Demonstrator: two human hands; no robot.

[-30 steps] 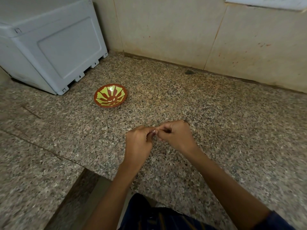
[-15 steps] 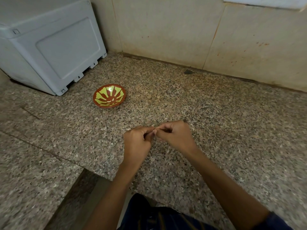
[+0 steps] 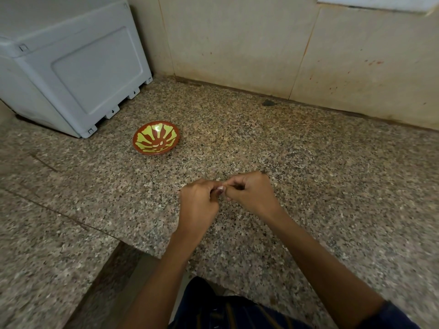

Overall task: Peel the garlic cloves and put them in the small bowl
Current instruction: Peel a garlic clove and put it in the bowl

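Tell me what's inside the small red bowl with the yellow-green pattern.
The small red and yellow-green patterned bowl shows only its glossy painted inside; no peeled cloves are visible in it. Nothing covers its inside from this view.

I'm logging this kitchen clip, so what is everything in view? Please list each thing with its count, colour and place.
small bowl: one, red-brown with yellow-green pattern, on the countertop, left of centre; no cloves visible inside
garlic clove: one, a pale bit showing, pinched between both hands
appliance: one, pale grey, on the countertop at far left, behind the bowl
countertop: one, speckled brown granite, across the view
wall tiles: beige with reddish specks, behind the countertop
dark spot: one, on the countertop by the wall
clothing: dark blue, striped, bottom edge
left hand: one, fingers curled on the clove
right hand: one, fingers curled on the clove
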